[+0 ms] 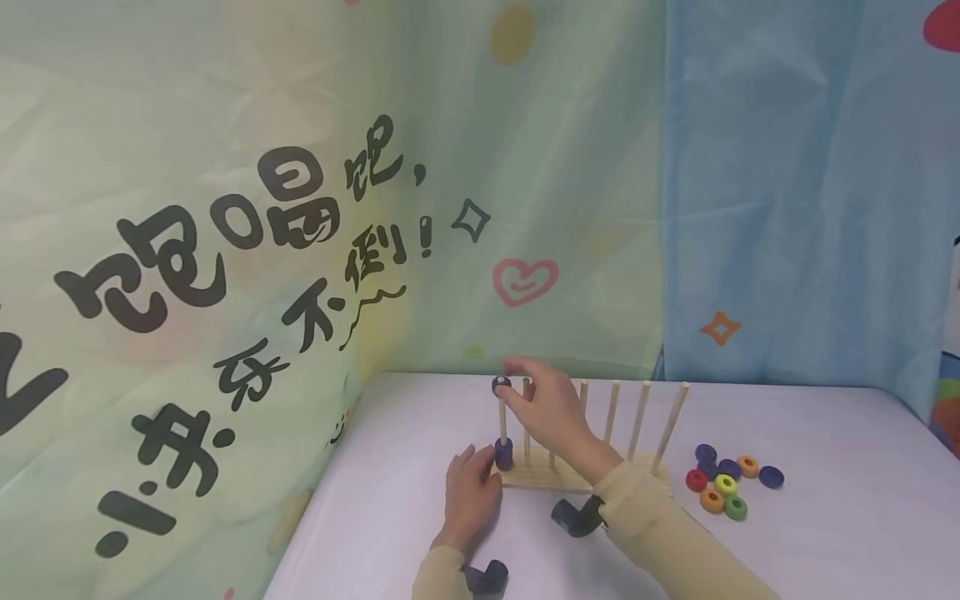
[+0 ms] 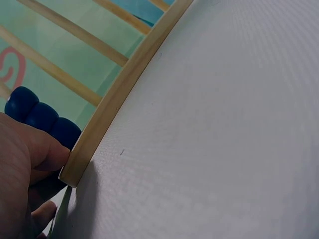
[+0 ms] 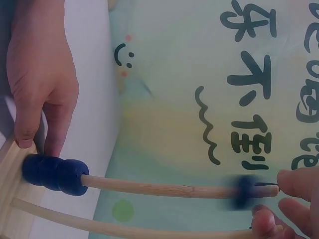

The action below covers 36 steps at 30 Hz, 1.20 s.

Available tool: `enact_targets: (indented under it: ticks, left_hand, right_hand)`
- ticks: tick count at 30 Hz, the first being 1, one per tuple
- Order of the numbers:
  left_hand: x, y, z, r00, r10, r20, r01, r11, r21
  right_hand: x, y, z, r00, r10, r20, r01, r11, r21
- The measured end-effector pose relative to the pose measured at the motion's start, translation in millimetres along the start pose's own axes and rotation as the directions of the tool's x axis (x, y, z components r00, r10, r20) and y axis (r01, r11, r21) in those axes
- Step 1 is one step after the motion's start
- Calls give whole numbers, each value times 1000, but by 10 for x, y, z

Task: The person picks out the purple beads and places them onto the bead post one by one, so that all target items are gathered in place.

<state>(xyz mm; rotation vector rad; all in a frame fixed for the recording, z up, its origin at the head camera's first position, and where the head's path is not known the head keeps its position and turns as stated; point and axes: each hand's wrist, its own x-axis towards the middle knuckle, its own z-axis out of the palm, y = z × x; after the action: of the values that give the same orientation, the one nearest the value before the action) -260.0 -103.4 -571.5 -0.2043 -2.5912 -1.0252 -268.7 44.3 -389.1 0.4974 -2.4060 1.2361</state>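
A wooden peg rack (image 1: 540, 477) stands on the table, its upright pegs in a row. Blue beads (image 3: 55, 173) are stacked at the foot of its leftmost peg. Another blue bead (image 3: 242, 191), blurred, is around the same peg just below the tip. My right hand (image 1: 551, 410) is at that tip, its thumb and fingers (image 3: 299, 183) spread apart beside the peg end, with nothing pinched between them. My left hand (image 1: 472, 493) holds the left end of the rack's base, thumb and fingers at its corner, close beside the stacked beads.
Loose beads lie on the table right of the rack, among them a red bead (image 1: 696, 480), a yellow bead (image 1: 725, 485), a green bead (image 1: 736, 508), and orange and blue ones. Printed curtains (image 1: 540, 192) hang behind and left of the white table (image 1: 840, 533).
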Motion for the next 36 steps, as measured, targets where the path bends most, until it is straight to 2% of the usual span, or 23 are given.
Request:
enact_targets:
  ticks: [5,11,17,21,27,36]
  left_hand:
    - [-6,29,-15,999,30,-32,-30,1000,-2]
    - [-9,32,-27,1000,-3,-1,3,1000,-5]
    - [2,26,-20,1000,-12,21,12,1000,-4]
    - [5,24,-16,1000,4,10,-4,1000,0]
    - [1,24,-19,1000,17,-5,-17,1000,12]
    - [4,30,-18,1000,5,7,-5,1000,9]
  right_hand:
    - [-11,18,5,1000,-1,8,1,1000,12]
    - [-31,22,8,1000,-24,0,24,1000,15]
    - [-76,-42,-50,997,-52,-64,56,997,51]
    - [-152,-30,-110,994,-62,-91,68,996,65]
    - [-347,87,-152,993,-80,-90,86,994,60]
    - [-627,328,-115,997,10,-83,-5,999,53]
